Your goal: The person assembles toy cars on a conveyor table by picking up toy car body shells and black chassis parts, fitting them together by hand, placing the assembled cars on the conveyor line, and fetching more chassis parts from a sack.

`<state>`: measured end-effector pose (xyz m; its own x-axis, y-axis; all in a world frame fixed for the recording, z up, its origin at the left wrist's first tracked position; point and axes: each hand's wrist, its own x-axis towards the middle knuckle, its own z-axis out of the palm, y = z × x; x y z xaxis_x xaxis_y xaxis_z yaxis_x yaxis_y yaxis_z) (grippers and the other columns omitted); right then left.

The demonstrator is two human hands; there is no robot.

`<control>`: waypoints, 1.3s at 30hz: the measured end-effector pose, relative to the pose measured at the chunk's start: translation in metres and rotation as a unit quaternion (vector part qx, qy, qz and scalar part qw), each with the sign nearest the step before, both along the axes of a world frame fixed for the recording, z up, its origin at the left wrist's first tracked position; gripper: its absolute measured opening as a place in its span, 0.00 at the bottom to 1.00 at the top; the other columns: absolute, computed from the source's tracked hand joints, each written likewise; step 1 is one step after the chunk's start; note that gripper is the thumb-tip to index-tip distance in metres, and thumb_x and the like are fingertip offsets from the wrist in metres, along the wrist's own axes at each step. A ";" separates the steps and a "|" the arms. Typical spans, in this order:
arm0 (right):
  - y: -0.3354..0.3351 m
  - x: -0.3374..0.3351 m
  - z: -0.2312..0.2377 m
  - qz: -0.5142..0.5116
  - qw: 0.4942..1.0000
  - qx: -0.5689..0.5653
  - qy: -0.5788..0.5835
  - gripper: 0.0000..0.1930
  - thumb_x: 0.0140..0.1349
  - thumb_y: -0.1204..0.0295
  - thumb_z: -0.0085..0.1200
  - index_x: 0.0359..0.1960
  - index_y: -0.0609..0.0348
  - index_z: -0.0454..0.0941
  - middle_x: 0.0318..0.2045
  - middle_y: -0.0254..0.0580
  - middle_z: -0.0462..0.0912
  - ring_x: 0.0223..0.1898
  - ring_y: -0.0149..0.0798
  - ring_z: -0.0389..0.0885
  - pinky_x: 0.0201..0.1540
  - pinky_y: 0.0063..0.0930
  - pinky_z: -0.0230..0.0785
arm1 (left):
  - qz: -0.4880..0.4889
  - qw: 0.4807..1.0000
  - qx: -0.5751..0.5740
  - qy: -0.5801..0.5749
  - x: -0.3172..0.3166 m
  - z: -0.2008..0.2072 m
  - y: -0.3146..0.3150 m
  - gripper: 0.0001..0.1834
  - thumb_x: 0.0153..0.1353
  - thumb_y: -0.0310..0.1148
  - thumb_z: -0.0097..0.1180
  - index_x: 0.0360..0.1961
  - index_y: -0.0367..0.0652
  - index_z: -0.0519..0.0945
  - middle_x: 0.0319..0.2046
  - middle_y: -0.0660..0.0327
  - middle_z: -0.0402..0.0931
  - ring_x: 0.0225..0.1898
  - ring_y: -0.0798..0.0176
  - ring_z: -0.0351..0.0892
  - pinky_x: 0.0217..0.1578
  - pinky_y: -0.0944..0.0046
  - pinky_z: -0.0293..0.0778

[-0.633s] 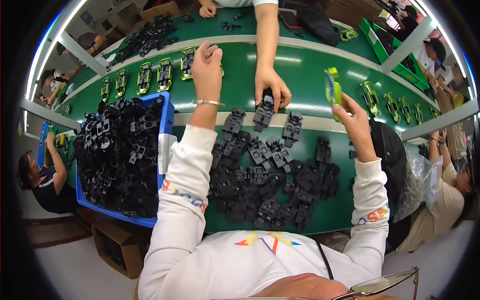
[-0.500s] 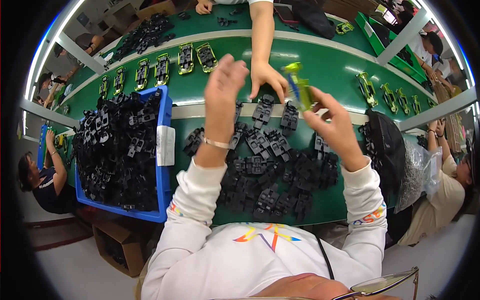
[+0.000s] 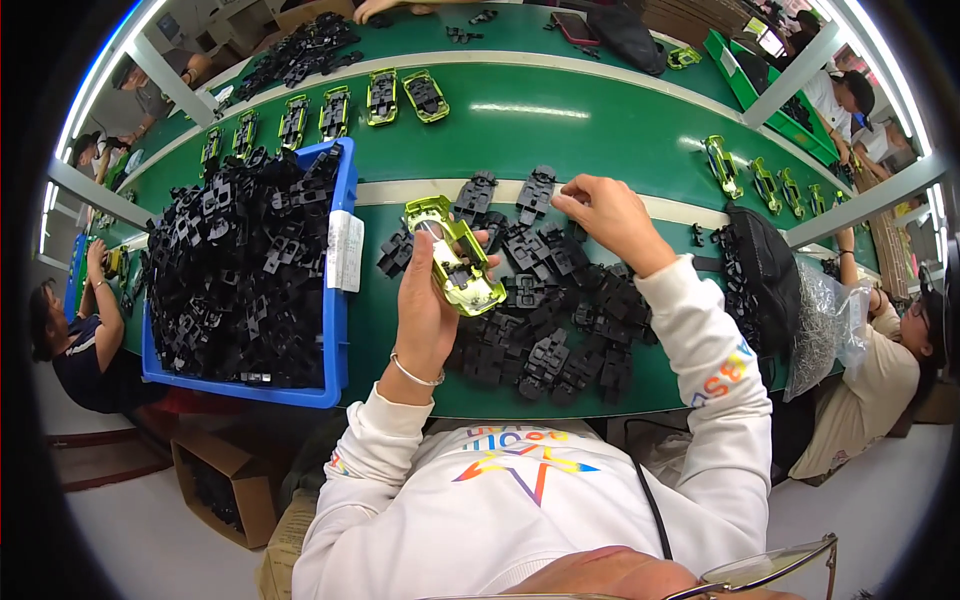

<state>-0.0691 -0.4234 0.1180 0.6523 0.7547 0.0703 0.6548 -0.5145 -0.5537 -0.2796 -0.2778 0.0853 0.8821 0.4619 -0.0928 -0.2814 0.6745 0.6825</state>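
The left hand is gripping a shiny yellow-green toy car body, fingers wrapped around its sides, holding it tilted just above the near-left edge of the pile of black chassis parts that is lying on the green conveyor belt. The right hand is reaching to the far side of that pile, its fingertips pinching one black chassis piece there. Left of the pile, a blue bin is sitting heaped with more black parts, a white paper slip clinging to its wall. Beyond the pile, finished green cars are lying in a row on the belt. Right of the pile, a black bag is resting beside a clear plastic bag.
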 end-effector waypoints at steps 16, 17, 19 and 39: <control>0.050 -0.020 -0.038 -0.071 0.956 -0.212 -0.189 0.33 0.57 0.55 0.57 0.63 0.57 0.68 0.45 0.56 0.80 0.45 0.56 0.80 0.51 0.49 0.66 | 0.021 0.996 -0.080 -0.030 -0.007 0.000 0.021 0.27 0.73 0.53 0.38 0.57 0.40 0.66 0.49 0.52 0.77 0.45 0.55 0.81 0.47 0.57 0.78; 0.048 -0.022 -0.040 -0.069 0.957 -0.211 -0.189 0.33 0.57 0.55 0.57 0.63 0.57 0.68 0.45 0.56 0.80 0.45 0.56 0.80 0.51 0.49 0.66 | 0.024 0.997 -0.072 -0.032 -0.007 0.000 0.022 0.27 0.73 0.53 0.38 0.57 0.40 0.66 0.49 0.52 0.77 0.45 0.56 0.81 0.47 0.57 0.78; 0.045 -0.023 -0.044 -0.064 0.956 -0.173 -0.226 0.33 0.56 0.58 0.56 0.62 0.59 0.67 0.44 0.57 0.80 0.44 0.55 0.81 0.51 0.49 0.66 | 0.028 0.997 -0.058 -0.034 -0.005 -0.001 0.021 0.27 0.73 0.53 0.39 0.57 0.40 0.66 0.49 0.51 0.77 0.45 0.56 0.81 0.47 0.58 0.77; 0.010 -0.120 0.034 0.119 0.960 0.227 -0.114 0.28 0.52 0.74 0.62 0.57 0.67 0.72 0.52 0.54 0.77 0.49 0.53 0.78 0.51 0.39 0.73 | 0.049 0.997 -0.023 -0.053 0.019 0.017 -0.023 0.33 0.75 0.55 0.25 0.60 0.39 0.69 0.56 0.55 0.75 0.56 0.58 0.75 0.59 0.58 0.70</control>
<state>-0.1890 -0.4132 0.1516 0.3945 0.7384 0.5470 0.8542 -0.0753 -0.5145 -0.2608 -0.3006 0.1027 0.8390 0.5435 -0.0248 -0.4159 0.6700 0.6149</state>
